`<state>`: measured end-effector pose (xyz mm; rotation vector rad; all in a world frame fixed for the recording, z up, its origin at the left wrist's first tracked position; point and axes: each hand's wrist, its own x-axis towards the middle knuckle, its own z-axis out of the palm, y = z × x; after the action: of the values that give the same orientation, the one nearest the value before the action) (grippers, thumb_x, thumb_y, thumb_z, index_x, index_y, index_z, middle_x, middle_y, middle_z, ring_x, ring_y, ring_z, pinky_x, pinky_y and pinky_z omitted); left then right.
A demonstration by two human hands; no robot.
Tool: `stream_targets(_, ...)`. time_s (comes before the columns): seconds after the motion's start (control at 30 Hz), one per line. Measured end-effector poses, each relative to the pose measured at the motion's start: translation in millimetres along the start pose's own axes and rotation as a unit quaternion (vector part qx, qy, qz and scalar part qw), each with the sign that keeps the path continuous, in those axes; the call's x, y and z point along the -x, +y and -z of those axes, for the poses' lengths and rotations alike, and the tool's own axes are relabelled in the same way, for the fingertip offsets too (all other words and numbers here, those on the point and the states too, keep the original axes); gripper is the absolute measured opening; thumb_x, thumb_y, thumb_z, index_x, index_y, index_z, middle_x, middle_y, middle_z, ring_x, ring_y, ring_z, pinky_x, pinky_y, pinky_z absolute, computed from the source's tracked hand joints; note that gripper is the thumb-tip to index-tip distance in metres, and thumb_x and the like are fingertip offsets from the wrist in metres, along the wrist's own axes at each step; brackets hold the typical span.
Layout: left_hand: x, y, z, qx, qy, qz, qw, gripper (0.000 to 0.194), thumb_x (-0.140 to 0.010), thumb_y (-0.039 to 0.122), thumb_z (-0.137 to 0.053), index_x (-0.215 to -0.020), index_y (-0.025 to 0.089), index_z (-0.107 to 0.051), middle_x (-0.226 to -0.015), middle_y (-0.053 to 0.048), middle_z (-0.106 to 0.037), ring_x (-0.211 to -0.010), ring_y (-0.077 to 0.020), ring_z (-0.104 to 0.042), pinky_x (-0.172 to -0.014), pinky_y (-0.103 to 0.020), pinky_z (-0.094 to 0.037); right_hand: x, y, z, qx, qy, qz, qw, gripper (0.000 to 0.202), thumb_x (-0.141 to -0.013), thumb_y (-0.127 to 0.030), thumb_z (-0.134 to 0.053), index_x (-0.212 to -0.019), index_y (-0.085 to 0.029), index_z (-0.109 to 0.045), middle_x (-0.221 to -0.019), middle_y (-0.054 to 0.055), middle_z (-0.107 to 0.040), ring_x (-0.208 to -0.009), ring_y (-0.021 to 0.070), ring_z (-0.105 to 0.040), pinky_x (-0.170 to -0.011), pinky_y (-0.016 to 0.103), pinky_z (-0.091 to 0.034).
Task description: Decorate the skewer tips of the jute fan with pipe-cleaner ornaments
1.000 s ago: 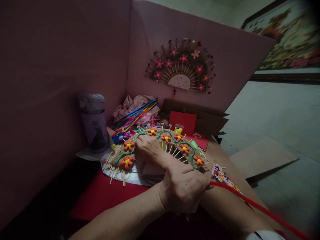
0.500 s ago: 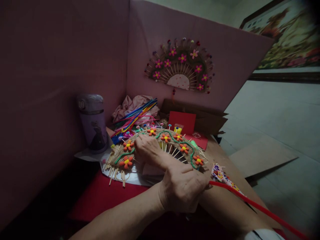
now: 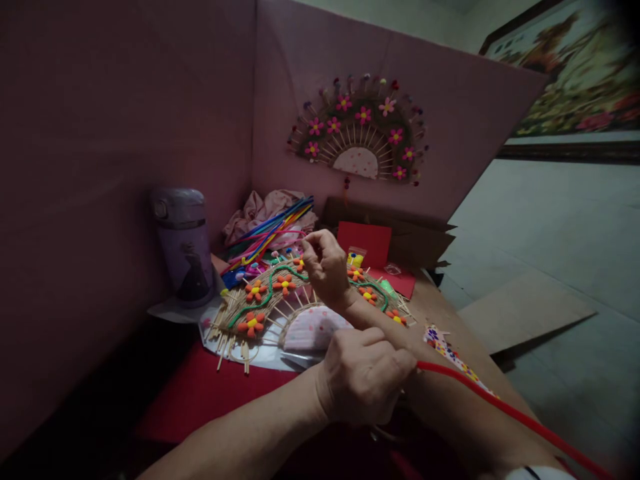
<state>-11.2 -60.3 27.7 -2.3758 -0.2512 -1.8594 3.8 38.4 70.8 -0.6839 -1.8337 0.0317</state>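
Observation:
A half-round fan (image 3: 253,325) of sticks and brown twine lies on the table, decorated with orange flowers, a wavy green cord (image 3: 271,293) and pins with coloured heads. My right hand (image 3: 327,267) hovers above the fan's upper edge, fingers pinched together; what is in them is too small to make out. In front of the fan, my left hand (image 3: 365,377) is closed in a fist by my right forearm. A thick red cord (image 3: 480,381) runs out of it toward the lower right. The fan's dotted, pale centre (image 3: 313,327) is partly covered by my hands.
A purple bottle (image 3: 183,247) stands at the left. Behind the fan lie coloured fuzzy strips (image 3: 273,230), pink cloth (image 3: 260,210) and red card (image 3: 365,241). A similar fan with pink flowers (image 3: 357,133) hangs on the pink panel. A flowered strip (image 3: 457,360) lies right.
My right hand has lifted off the fan and moved up and right, uncovering an orange flower, part of the green cord and the pale centre. My left hand stays nearly still.

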Motion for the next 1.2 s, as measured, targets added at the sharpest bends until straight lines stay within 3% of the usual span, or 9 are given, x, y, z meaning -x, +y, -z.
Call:
stream_targets(0.07,0,0,0.1,-0.001,0.001,-0.003,1.0,0.014,-0.076,0.011,-0.041,-0.073,0.012,-0.054,-0.047,0.001,-0.044,-0.045,-0.011,-0.034,-0.044,-0.025,-0.029,-4,0,2,-0.028,0.042,-0.027,0.998,0.013,-0.089,-0.028,-0.042,-0.085,-0.018,-0.05,-0.078,0.002,-0.052,-0.071,0.0136,-0.05,-0.065,0.026,-0.04)
stream_targets(0.13,-1,0,0.2,0.002,0.001,-0.002,1.0,0.015,-0.076,0.011,-0.041,-0.073,0.011,-0.055,-0.047,0.001,-0.045,-0.045,-0.011,-0.033,-0.044,-0.025,-0.029,-5,2,0,-0.041,0.031,-0.039,0.998,0.013,-0.089,-0.028,-0.042,-0.084,-0.018,-0.05,-0.077,0.001,-0.053,-0.071,0.0134,-0.05,-0.066,0.025,-0.04)
stream_targets(0.23,0,1,0.0,0.004,-0.001,0.003,1.0,0.015,-0.077,0.011,-0.041,-0.073,0.011,-0.055,-0.047,0.001,-0.046,-0.045,-0.0105,-0.034,-0.045,-0.024,-0.031,-2,3,-8,-0.004,-0.093,-0.016,0.996,0.011,-0.086,-0.022,-0.047,-0.078,-0.018,-0.053,-0.076,0.001,-0.056,-0.071,0.0131,-0.052,-0.065,0.024,-0.039)
stream_targets(0.33,0,1,-0.1,0.008,0.004,0.006,1.0,0.015,-0.078,0.011,-0.04,-0.073,0.011,-0.055,-0.048,0.001,-0.047,-0.045,-0.0103,-0.037,-0.046,-0.024,-0.034,1,3,-21,0.081,-0.22,0.003,0.972,0.007,-0.083,-0.019,-0.05,-0.08,-0.017,-0.056,-0.079,0.002,-0.059,-0.07,0.0135,-0.054,-0.064,0.025,-0.038)
stream_targets(0.43,-1,0,-0.5,0.01,0.015,0.001,1.0,0.014,-0.077,0.011,-0.041,-0.074,0.011,-0.054,-0.049,0.0,-0.049,-0.045,-0.0102,-0.039,-0.046,-0.024,-0.035,2,0,-32,0.135,-0.284,0.012,0.949,0.01,-0.084,-0.02,-0.049,-0.086,-0.017,-0.058,-0.083,0.004,-0.061,-0.073,0.0144,-0.055,-0.064,0.025,-0.038)
stream_targets(0.6,-1,0,-1.2,0.009,0.038,-0.005,0.999,0.014,-0.076,0.012,-0.041,-0.074,0.012,-0.054,-0.048,0.001,-0.048,-0.043,-0.0098,-0.038,-0.044,-0.023,-0.034,5,-8,-42,0.132,-0.367,0.046,0.92,0.011,-0.083,-0.021,-0.051,-0.084,-0.018,-0.061,-0.084,0.003,-0.064,-0.074,0.0141,-0.057,-0.063,0.024,-0.038)
stream_targets(0.8,-3,2,-1.1,0.005,0.04,-0.022,0.999,0.013,-0.075,0.011,-0.04,-0.072,0.013,-0.052,-0.046,0.003,-0.045,-0.041,-0.0088,-0.038,-0.042,-0.024,-0.031,15,-18,-47,0.13,-0.409,0.131,0.894,0.012,-0.082,-0.02,-0.05,-0.087,-0.019,-0.061,-0.085,0.002,-0.065,-0.075,0.0136,-0.056,-0.061,0.024,-0.036)
stream_targets(1.03,-4,3,0.0,-0.005,0.051,-0.035,0.998,0.014,-0.077,0.012,-0.037,-0.073,0.014,-0.051,-0.045,0.004,-0.043,-0.04,-0.0095,-0.039,-0.041,-0.024,-0.03,12,-22,-51,0.17,-0.408,0.269,0.856,0.012,-0.086,-0.02,-0.049,-0.09,-0.022,-0.06,-0.092,0.003,-0.057,-0.078,0.015,-0.051,-0.058,0.025,-0.032)
stream_targets(1.2,-6,3,0.9,-0.009,0.063,-0.034,0.997,0.013,-0.076,0.012,-0.038,-0.073,0.014,-0.051,-0.045,0.004,-0.045,-0.039,-0.0092,-0.038,-0.04,-0.024,-0.029,10,-25,-53,0.172,-0.422,0.293,0.841,0.015,-0.084,-0.019,-0.052,-0.096,-0.024,-0.061,-0.094,0.004,-0.054,-0.084,0.0171,-0.049,-0.062,0.027,-0.035)
